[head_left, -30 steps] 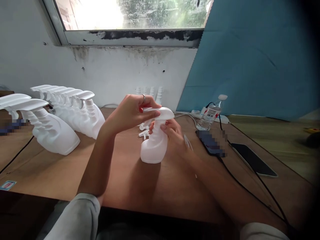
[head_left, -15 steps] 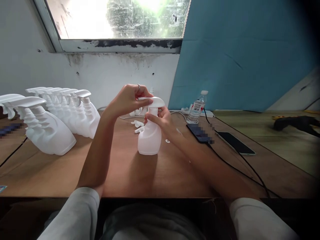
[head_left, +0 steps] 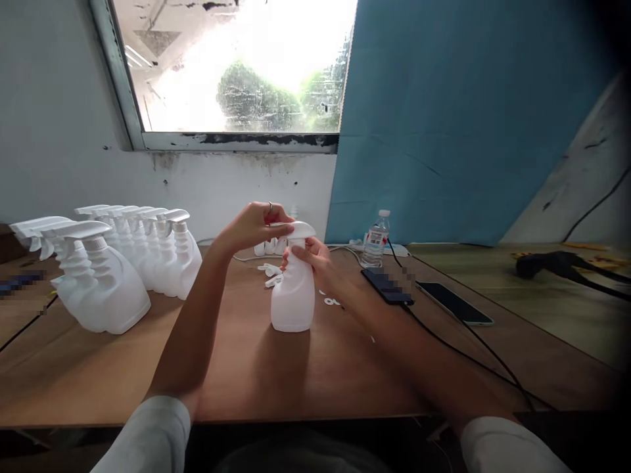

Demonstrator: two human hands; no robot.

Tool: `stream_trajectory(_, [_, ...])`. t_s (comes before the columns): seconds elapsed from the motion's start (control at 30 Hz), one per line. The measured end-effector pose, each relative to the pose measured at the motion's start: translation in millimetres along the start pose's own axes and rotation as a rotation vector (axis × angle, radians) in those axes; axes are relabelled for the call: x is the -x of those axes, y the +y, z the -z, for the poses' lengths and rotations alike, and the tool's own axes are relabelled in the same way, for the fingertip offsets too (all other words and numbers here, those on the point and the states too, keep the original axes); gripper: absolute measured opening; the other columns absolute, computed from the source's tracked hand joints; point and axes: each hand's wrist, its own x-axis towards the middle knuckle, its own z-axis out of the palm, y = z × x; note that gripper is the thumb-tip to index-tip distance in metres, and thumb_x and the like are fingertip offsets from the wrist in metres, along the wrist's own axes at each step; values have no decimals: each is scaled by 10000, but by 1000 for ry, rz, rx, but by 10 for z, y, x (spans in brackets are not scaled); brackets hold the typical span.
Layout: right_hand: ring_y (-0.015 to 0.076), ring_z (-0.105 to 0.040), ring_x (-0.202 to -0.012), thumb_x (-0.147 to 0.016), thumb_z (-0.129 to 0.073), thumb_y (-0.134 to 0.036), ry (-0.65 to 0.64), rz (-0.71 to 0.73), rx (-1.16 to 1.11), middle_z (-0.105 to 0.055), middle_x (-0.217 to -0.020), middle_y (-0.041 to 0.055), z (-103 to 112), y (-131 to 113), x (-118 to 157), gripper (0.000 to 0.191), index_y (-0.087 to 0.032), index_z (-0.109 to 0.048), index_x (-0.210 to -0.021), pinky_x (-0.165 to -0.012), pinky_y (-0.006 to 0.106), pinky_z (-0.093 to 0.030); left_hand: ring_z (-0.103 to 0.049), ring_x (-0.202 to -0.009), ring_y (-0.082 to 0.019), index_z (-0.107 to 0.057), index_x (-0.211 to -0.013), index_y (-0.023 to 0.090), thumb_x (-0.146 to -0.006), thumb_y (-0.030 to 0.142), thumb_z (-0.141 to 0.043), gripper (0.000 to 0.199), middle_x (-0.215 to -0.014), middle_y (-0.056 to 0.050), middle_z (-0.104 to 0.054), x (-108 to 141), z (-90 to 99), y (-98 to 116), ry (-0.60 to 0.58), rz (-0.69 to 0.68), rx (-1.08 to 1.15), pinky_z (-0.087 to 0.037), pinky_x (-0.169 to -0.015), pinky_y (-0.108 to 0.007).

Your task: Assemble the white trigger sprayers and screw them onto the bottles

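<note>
A translucent white spray bottle (head_left: 292, 299) stands upright on the table in front of me, its white trigger head (head_left: 302, 230) sitting on the neck. From above and the left, my left hand (head_left: 256, 226) closes around the trigger head; a ring shows on one finger. My right hand (head_left: 313, 258) wraps round the bottle's neck from the right, thumb in front. Behind the bottle, small white plastic parts (head_left: 270, 270) lie on the table, partly hidden. Several small white rings (head_left: 329, 301) lie right of the bottle.
Two groups of white spray bottles (head_left: 111, 286) stand at the left. To the right are a water bottle (head_left: 376, 242), a dark phone (head_left: 387, 285) on a cable and a second phone (head_left: 456, 303). A power strip (head_left: 397, 250) lies by the wall.
The view has tilted up, so everything sits lower in the picture. Both hands keep their hold on the spray bottle, which stands in the same place.
</note>
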Motion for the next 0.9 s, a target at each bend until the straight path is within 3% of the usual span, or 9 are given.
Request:
stream_trajectory(0.13, [142, -623, -618, -748, -766, -382, 46, 59, -10, -647, -771, -2, -73, 34, -1, 426, -209, -523, -1053, -550, 280, -523, -553, -627, -80, -627, -789, 128, -803, 342, -664, 218, -866, -64, -698, 23, 35, -4, 1, 19, -28, -447, -574, -219])
stream_trajectory(0.2, [152, -631, -659, -776, -727, -429, 11, 14, -34, -654, -795, 27, -102, 40, -3, 362, -182, -561, -982, -581, 290, -528, -569, -656, -89, -615, -770, 132, -806, 353, -660, 228, -869, -65, -702, 31, 59, -16, 1, 15, -50, -452, -583, -217])
stream_trajectory(0.33, [132, -593, -593, -703, -801, -380, 67, 1, 22, -625, -718, 6, -133, 37, -11, 360, -173, -571, -886, -543, 271, -496, -555, -626, -76, -600, -760, 131, -808, 336, -652, 217, -892, -68, -702, 30, 92, -43, -33, 14, -1, -443, -559, -209])
stream_trajectory(0.53, [154, -616, -639, -694, -790, -420, 18, -47, -19, -643, -776, 27, -128, 32, -29, 364, -166, -607, -879, -597, 311, -525, -540, -593, -75, -640, -824, 138, -813, 318, -641, 180, -726, -13, -642, 22, 88, -85, -23, 2, -44, -432, -560, -208])
stream_trajectory(0.77, [135, -574, -526, -670, -820, -418, 143, 72, 164, -617, -637, 6, -224, 64, -42, 374, -166, -578, -805, -494, 270, -462, -561, -635, -96, -649, -837, 142, -820, 360, -642, 219, -734, -18, -655, 3, 116, -121, -41, -34, -25, -436, -591, -220])
stream_trajectory(0.83, [134, -576, -528, -669, -821, -423, 144, 51, 159, -617, -636, 2, -215, 60, -53, 381, -169, -577, -817, -497, 269, -470, -564, -644, -104, -665, -866, 146, -824, 381, -645, 239, -739, -24, -653, -21, 63, -159, -5, -42, -31, -437, -593, -223])
stream_trajectory(0.9, [132, -585, -546, -677, -816, -419, 117, 1, 115, -626, -661, 2, -174, 33, -65, 380, -169, -585, -846, -513, 269, -491, -582, -695, -118, -667, -941, 155, -823, 416, -653, 286, -803, -38, -659, -7, -83, -245, 122, -58, 17, -457, -625, -229])
